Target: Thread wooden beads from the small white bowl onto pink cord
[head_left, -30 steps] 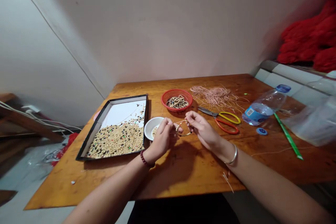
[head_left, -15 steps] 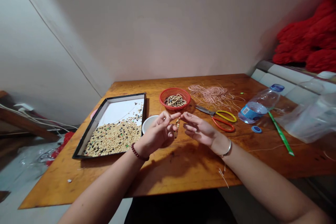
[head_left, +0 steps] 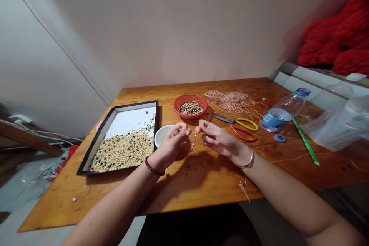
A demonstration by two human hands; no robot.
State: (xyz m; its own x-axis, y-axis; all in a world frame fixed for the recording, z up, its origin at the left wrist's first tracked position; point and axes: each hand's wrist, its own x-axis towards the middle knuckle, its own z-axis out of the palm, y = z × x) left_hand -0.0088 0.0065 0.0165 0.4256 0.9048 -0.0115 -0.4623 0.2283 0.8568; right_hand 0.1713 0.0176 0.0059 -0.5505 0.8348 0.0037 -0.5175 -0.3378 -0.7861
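Note:
A short strand of pale beads (head_left: 193,142) hangs in the gap between my left hand (head_left: 173,144) and my right hand (head_left: 220,141). The fingertips of my left hand are pinched together at the strand's upper end, though its thread is too thin to follow. The curved fingers of my right hand are close to the strand. A small white bowl (head_left: 163,134) sits just past my left hand, which hides part of it. Red beads circle my left wrist, and a silver bangle circles my right.
On the wooden table (head_left: 201,184) are a black-rimmed tray (head_left: 135,104) of beads, a red basket (head_left: 190,96) of strands, pink cords (head_left: 232,102), scissors (head_left: 239,127), a water bottle (head_left: 284,111), a blue cap (head_left: 279,138), a green stick (head_left: 305,146) and a plastic bag (head_left: 337,127).
My hands have moved apart and off the bowl. The beads, a loop a second ago, now hang as a short, straight strand. The whole view has drifted slightly.

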